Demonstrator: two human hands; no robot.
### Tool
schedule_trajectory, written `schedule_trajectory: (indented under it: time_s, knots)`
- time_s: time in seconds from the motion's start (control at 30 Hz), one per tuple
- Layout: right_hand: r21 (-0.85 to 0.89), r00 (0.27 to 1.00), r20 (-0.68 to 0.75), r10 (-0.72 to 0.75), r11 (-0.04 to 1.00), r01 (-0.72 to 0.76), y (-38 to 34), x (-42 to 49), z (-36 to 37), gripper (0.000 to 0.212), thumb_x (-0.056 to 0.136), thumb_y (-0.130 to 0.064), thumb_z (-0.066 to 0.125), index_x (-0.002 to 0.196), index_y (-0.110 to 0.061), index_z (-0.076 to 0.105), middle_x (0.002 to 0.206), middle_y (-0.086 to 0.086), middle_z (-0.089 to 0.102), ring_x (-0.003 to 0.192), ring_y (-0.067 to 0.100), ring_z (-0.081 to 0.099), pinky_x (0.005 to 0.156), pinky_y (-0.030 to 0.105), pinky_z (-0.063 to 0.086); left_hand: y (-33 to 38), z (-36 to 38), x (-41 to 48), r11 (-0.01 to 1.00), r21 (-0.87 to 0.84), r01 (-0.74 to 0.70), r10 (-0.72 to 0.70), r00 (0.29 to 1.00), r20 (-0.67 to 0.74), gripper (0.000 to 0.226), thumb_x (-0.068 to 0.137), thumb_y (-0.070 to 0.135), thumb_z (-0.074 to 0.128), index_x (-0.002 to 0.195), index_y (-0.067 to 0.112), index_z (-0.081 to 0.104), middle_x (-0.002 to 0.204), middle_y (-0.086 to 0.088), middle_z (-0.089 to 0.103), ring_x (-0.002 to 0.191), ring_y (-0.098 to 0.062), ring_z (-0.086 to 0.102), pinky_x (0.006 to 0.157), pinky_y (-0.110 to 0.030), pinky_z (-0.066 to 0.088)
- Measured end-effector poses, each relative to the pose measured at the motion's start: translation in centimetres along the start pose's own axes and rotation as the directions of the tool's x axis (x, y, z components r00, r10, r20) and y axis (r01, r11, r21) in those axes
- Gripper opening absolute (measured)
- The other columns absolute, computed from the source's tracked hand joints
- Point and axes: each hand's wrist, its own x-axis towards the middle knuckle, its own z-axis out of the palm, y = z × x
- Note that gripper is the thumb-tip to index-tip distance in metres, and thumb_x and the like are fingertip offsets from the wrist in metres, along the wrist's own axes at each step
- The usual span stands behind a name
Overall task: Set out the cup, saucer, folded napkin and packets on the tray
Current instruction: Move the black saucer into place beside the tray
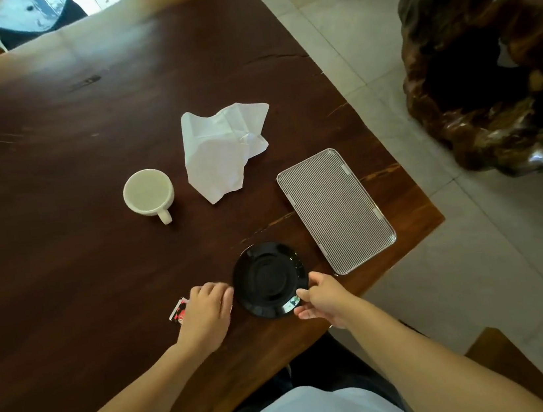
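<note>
Nearest the person, the right hand (323,297) has its fingers pinched on the near rim of the black saucer (268,279), thumb on top; I can't tell whether the saucer is off the wood yet. The left hand (206,313) lies palm down just left of the saucer, fingers loosely curled over the packets (178,311), of which only a red-and-white corner pokes out at its left edge. Whether it is pressing them flat or gathering them up, I cannot say.

Just beyond the right hand, a little to its right, sits the ribbed metal tray (335,210), bare, lying slantwise near the corner of the dark wooden table (50,165). Well beyond the left hand stands the white cup (148,191), upright, handle turned toward the person. Farther out, past the saucer, lies the white napkin (221,150), crumpled and open rather than folded.

So it looks like the very first step: the saucer is being taken for the tray, nothing is set out yet. The next move would call for lifting the saucer level and carrying it a short way forward and right onto the tray, leaving room for the rest. The napnkin will want folding first.
</note>
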Motion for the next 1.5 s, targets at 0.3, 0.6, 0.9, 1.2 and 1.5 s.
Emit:
schedule_trajectory:
  time_s: [0.3, 0.6, 0.9, 1.2, 1.5]
  knots:
    - [-0.079, 0.995, -0.095, -0.026, 0.997, 0.018, -2.6, 1.0, -1.2, 0.046, 0.097, -0.006, 0.060, 0.141, -0.006, 0.047, 0.127, 0.020, 0.060, 0.073, 0.020, 0.074, 0.057, 0.026, 0.060, 4.5, -0.5, 6.0, 0.832, -0.444, 0.332, -0.340, 0.938, 0.065, 0.009, 0.100, 0.017, 0.055, 0.108, 0.015, 0.058, 0.089, 0.005, 0.058, 0.083, -0.017, 0.064, 0.079, -0.041, 0.060]
    - [-0.354, 0.928, -0.317, -0.196, 0.932, 0.076, -5.4, 3.0, -1.1, 0.034, 0.098, -0.014, 0.059, 0.132, -0.009, 0.059, 0.106, 0.008, 0.068, 0.072, 0.015, 0.067, 0.072, 0.031, 0.062, 4.6, 1.2, 6.6, 0.639, -0.569, 0.518, -0.470, 0.848, 0.244, 0.006, 0.099, 0.009, 0.055, 0.104, 0.011, 0.051, 0.101, -0.007, 0.059, 0.077, -0.020, 0.072, 0.074, -0.037, 0.063]
    - [-0.498, 0.912, -0.333, -0.238, 0.866, 0.044, -7.0, 3.8, -0.8, 0.029, 0.094, -0.005, 0.055, 0.122, -0.010, 0.062, 0.109, 0.008, 0.068, 0.090, 0.019, 0.066, 0.068, 0.024, 0.052, 5.3, 2.4, 7.6, 0.542, -0.640, 0.545, -0.487, 0.824, 0.290, 0.012, 0.097, 0.003, 0.057, 0.107, 0.006, 0.050, 0.097, -0.011, 0.059, 0.076, -0.020, 0.071, 0.081, -0.043, 0.063]
    - [-0.572, 0.909, -0.321, -0.265, 0.820, 0.037, -7.4, 3.8, -0.9, 0.042, 0.096, -0.006, 0.055, 0.138, -0.009, 0.053, 0.128, 0.010, 0.063, 0.098, 0.017, 0.061, 0.074, 0.022, 0.051, 4.9, 2.5, 7.9, 0.552, -0.624, 0.553, -0.464, 0.826, 0.322, 0.011, 0.095, 0.005, 0.061, 0.100, 0.008, 0.051, 0.099, -0.013, 0.065, 0.085, -0.022, 0.074, 0.078, -0.038, 0.064]
    - [-0.630, 0.895, -0.318, -0.312, 0.776, 0.047, -7.5, 3.2, -0.5, 0.042, 0.098, -0.008, 0.054, 0.140, -0.009, 0.052, 0.131, 0.010, 0.061, 0.078, 0.007, 0.053, 0.066, 0.017, 0.046, 4.3, 2.8, 7.9, 0.572, -0.611, 0.547, -0.442, 0.833, 0.332, 0.012, 0.094, 0.008, 0.064, 0.096, 0.008, 0.052, 0.093, -0.017, 0.071, 0.074, -0.022, 0.077, 0.074, -0.041, 0.065]
